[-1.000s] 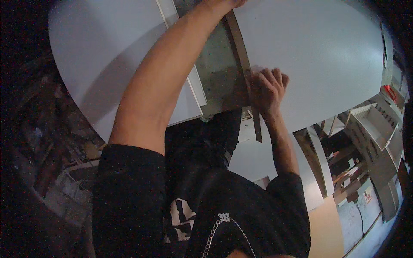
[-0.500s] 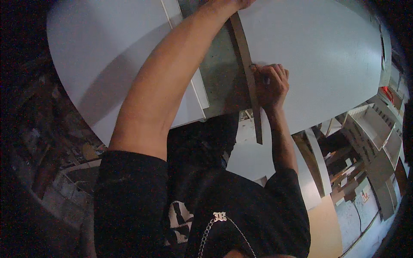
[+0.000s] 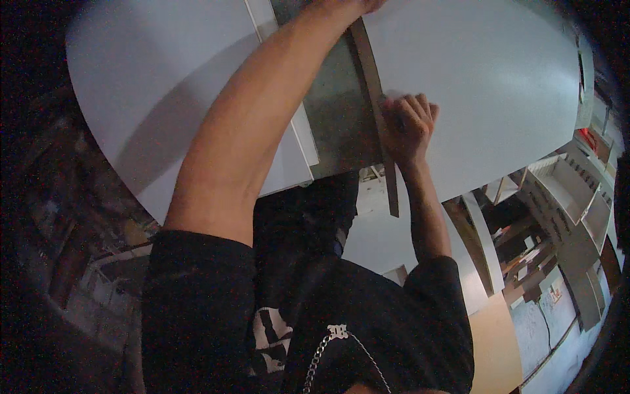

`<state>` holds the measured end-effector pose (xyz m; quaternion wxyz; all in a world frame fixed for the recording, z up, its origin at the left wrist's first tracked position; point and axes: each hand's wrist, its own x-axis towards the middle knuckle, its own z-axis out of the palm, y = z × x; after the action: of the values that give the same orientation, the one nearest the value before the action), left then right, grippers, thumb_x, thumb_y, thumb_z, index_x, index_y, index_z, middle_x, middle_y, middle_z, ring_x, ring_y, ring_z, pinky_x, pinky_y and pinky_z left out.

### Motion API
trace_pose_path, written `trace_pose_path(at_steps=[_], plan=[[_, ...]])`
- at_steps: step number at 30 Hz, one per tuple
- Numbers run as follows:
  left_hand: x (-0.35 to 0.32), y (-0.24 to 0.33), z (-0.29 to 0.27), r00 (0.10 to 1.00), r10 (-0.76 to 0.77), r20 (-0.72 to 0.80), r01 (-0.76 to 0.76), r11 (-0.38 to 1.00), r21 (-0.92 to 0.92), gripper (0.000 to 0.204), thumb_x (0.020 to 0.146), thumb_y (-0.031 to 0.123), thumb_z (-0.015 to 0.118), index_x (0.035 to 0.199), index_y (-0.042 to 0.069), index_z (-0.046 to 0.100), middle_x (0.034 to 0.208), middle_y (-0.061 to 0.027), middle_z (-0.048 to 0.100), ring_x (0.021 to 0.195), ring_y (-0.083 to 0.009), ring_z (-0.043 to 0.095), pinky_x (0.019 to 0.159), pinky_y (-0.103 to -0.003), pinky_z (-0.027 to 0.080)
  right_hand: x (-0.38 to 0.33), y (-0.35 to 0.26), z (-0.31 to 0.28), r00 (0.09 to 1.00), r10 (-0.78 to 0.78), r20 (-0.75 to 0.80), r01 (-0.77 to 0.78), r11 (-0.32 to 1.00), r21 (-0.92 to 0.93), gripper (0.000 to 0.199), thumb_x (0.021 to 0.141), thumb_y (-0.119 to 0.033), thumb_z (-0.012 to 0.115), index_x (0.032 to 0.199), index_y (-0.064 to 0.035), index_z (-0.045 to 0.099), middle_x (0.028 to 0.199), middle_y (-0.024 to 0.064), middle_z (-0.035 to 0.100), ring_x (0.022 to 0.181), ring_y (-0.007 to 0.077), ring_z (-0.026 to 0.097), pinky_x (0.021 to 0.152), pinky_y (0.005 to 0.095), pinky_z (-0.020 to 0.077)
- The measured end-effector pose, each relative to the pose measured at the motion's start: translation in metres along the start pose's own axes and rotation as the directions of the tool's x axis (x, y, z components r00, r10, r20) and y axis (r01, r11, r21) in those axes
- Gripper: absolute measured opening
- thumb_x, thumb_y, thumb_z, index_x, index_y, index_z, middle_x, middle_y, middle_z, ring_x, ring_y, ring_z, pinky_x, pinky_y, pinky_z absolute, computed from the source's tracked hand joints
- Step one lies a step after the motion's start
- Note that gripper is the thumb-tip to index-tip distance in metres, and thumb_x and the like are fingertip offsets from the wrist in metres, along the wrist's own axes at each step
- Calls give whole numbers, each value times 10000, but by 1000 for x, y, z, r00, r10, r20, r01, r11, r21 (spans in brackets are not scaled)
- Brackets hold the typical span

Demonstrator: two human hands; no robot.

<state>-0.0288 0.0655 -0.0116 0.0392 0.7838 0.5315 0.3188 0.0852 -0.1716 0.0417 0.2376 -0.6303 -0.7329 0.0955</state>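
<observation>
My left hand (image 3: pixel 375 5) is at the top edge of the picture, beside the edge of a large white panel (image 3: pixel 485 92); its fingers are cut off from view. A long thin brown-grey strip (image 3: pixel 370 69) follows that panel's left edge, and its lower end hangs past the panel's near corner. My right hand (image 3: pixel 410 128) is closed, thumb side against the strip, knuckles over the white panel. Whatever lies inside its curled fingers is hidden.
Another white panel (image 3: pixel 177 85) lies to the left, shaded by my arm, with a grey-green surface (image 3: pixel 338 105) between the two. Shelf-like white pieces (image 3: pixel 564 187) and stacked boards stand at the right. A tan board (image 3: pixel 497 345) is lower right.
My right hand has turned slightly and shifted a little up and left along the strip. My left hand stays at the top edge. The whole view has drifted slightly.
</observation>
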Motion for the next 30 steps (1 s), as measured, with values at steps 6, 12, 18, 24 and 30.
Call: trace_pose_path(at_steps=[6,12,18,24,30], plan=[[-5,-2,-3,1000,-14,-14,14,999,-39,528,929,258,452,1356,-48,407,1322,-251,492,1246,-406,445,1113,-527,265,-24,-11,4,999,19,-50,-21,999,-50,166,717,-62,715,671,-115,565,656,14,527,681,215,514,668,361,338],[2,6,-17,994,-18,108,28,996,-89,521,945,268,429,1364,-40,402,1372,-253,454,1268,-407,429,1120,-527,255,5,-11,16,993,37,-109,-42,998,-44,197,726,-79,717,640,-107,542,639,21,530,644,213,512,643,356,342],[-7,-2,-15,1000,-13,-11,13,999,-31,497,941,254,434,1336,-47,437,1334,-244,486,1252,-396,445,1117,-517,263,-26,-16,16,985,133,-111,-139,989,-46,133,732,-146,704,701,-113,579,681,22,559,686,217,524,669,356,344],[1,3,-15,999,1,34,2,997,-76,501,937,252,443,1336,-51,431,1334,-236,492,1256,-398,440,1118,-513,262,16,-22,18,978,123,-166,-135,989,-62,249,763,-113,732,626,-99,524,628,37,541,629,224,517,635,349,344],[-4,-3,-13,1000,-23,-21,20,995,-95,484,935,238,446,1324,-50,440,1322,-238,498,1256,-398,437,1113,-522,266,-17,-29,18,962,198,-188,-215,974,-71,252,756,-134,738,619,-101,530,617,37,535,629,244,517,643,361,349]])
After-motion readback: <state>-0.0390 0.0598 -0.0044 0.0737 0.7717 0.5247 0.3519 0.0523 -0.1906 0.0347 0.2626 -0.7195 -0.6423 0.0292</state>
